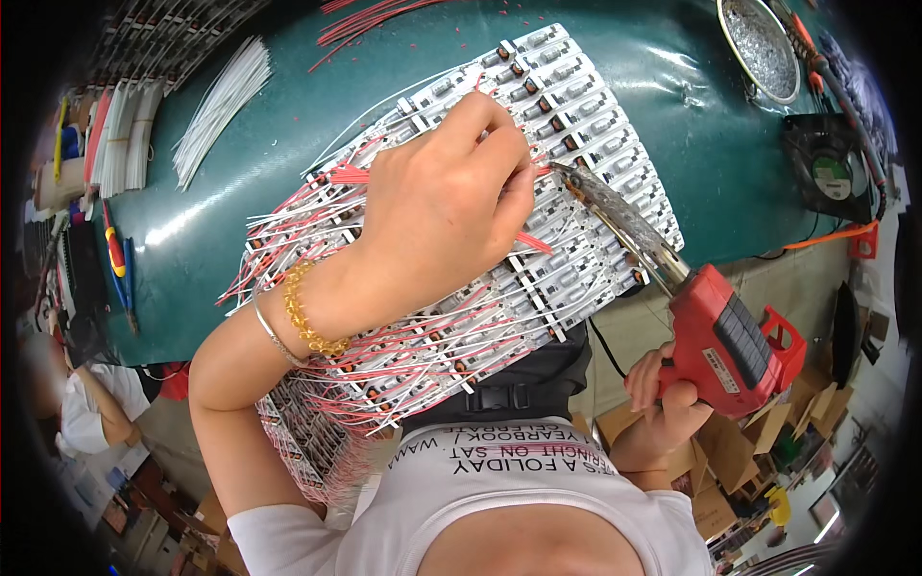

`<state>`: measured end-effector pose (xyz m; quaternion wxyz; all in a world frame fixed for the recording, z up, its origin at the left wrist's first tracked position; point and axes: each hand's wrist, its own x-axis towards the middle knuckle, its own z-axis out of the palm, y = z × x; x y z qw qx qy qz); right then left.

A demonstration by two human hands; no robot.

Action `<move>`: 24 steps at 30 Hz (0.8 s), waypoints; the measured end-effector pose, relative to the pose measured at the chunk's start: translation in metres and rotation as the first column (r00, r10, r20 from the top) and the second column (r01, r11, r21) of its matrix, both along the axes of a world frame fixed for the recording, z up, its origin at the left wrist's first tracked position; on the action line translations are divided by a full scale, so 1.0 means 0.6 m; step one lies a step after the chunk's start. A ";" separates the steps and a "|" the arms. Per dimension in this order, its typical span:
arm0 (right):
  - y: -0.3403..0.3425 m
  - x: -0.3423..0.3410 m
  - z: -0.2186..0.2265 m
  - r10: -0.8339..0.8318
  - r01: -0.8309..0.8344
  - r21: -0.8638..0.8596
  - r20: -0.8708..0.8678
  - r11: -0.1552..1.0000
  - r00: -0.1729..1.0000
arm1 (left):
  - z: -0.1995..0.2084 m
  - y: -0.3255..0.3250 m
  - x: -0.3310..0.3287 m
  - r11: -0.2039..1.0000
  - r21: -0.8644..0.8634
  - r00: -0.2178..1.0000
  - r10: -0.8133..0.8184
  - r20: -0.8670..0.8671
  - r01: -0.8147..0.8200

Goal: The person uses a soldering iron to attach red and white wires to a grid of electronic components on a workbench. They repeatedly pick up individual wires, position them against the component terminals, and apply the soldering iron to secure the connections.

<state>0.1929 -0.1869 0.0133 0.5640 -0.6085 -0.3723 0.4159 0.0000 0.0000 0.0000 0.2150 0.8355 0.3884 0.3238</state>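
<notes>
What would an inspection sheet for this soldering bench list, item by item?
Surface: dark green bench top, glossy, partly covered.
Job's things: panel of small circuit boards with red and white leads; red soldering gun, tip at the boards.
Clutter: bundle of white wires; red wires; metal dish of solder scraps; small black fan.
Grippers: left hand pinches a red lead on the boards; right hand grips the gun.
Cables: orange cord at the right edge.
Surroundings: another person's sleeve at the left; cardboard boxes below.
</notes>
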 end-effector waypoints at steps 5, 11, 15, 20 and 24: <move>-0.006 -0.011 -0.009 -0.088 0.085 0.048 0.060 0.995 0.994 | -0.003 -0.001 0.000 0.998 0.056 1.000 0.011 -0.009 -0.010; 0.009 -0.011 0.005 -0.010 0.008 0.064 0.038 0.998 0.999 | -0.006 -0.002 0.001 0.997 0.077 1.000 0.015 -0.023 -0.013; 0.009 -0.010 0.004 -0.003 0.000 0.108 0.027 0.994 1.000 | -0.003 -0.002 0.004 0.997 0.073 1.000 0.002 -0.010 -0.001; 0.012 -0.010 0.016 0.011 -0.012 0.112 0.009 0.994 1.000 | 0.001 0.004 0.003 0.999 0.003 0.998 0.045 0.046 -0.046; 0.005 -0.011 0.013 -0.004 0.002 0.108 0.012 0.994 1.000 | 0.029 0.030 -0.017 0.950 -0.306 0.998 -0.055 0.013 0.056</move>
